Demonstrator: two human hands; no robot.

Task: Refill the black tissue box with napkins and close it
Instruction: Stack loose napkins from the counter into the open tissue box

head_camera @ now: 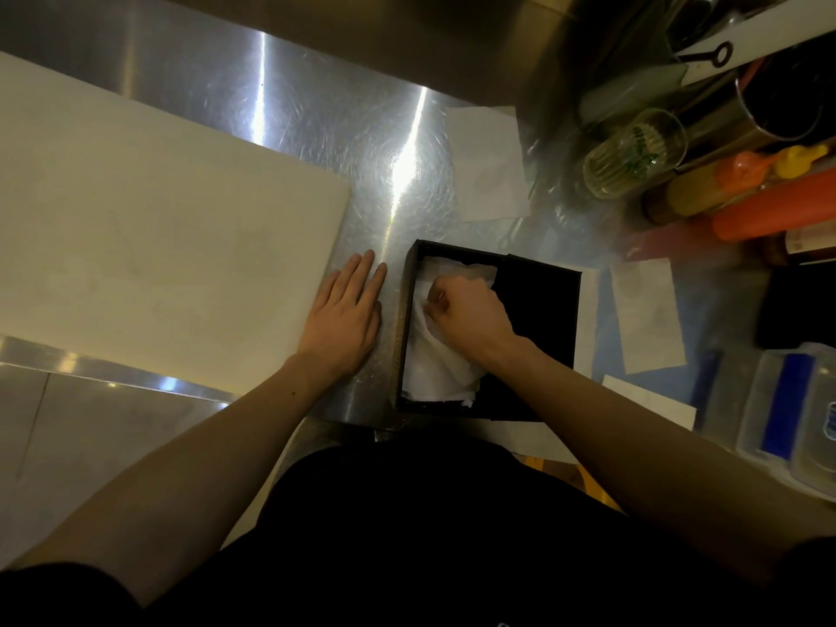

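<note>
The black tissue box [543, 300] stands open-topped on the steel counter, near its front edge. White napkins [434, 373] lie crumpled in the box's left half. My right hand [466, 310] is inside the box, fingers closed on the napkins and pressing them against the left wall. My left hand [344, 310] lies flat and open on the counter just left of the box, partly on the white board, fingers apart, holding nothing. The box's right half looks dark and I cannot tell what it holds. No lid is visible.
A large white cutting board [149, 233] fills the left. Loose white paper sheets [488, 165] [647, 314] lie behind and right of the box. Sauce bottles [764, 205], a glass jar [633, 151] and a clear plastic container [787, 414] crowd the right side.
</note>
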